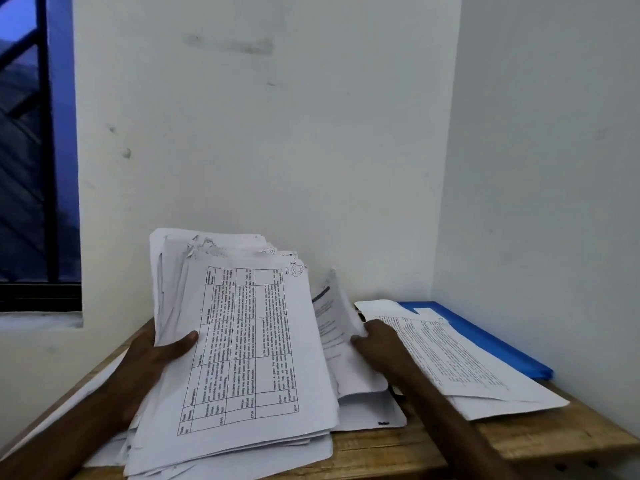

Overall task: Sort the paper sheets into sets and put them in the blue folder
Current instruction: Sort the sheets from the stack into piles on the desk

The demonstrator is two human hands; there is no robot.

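A thick, loose stack of printed paper sheets (242,358) is tilted up off the wooden table, a page with a table grid on top. My left hand (152,358) grips the stack's left edge, thumb on the top page. My right hand (377,344) pinches a few sheets (334,327) lifted off the stack's right side. The blue folder (485,341) lies flat at the right by the wall, with several printed sheets (446,358) lying across it.
The wooden table (519,441) stands in a corner, with white walls behind and to the right. More sheets (374,414) lie flat under the lifted stack. A barred window (34,150) is at the left.
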